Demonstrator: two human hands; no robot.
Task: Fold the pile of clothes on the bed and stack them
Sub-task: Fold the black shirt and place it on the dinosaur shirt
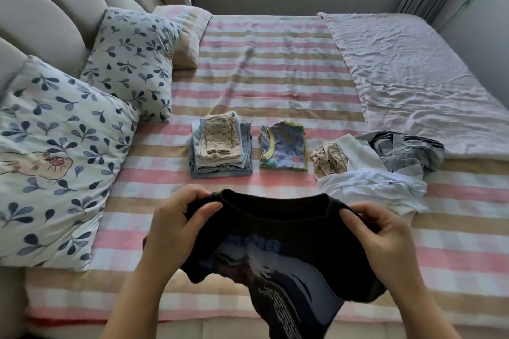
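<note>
While both hands, left [176, 217] and right [385, 231], pinch the black shirt [275, 250] at its shoulders, folded stacks [220, 151] sit on the bed [275, 77].

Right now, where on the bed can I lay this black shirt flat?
The striped sheet is bare beyond the folded stack, between the leaf pillows and the pale blanket. Another lies between the near pillow and the black shirt. The right is crowded with the unfolded pile.
</note>
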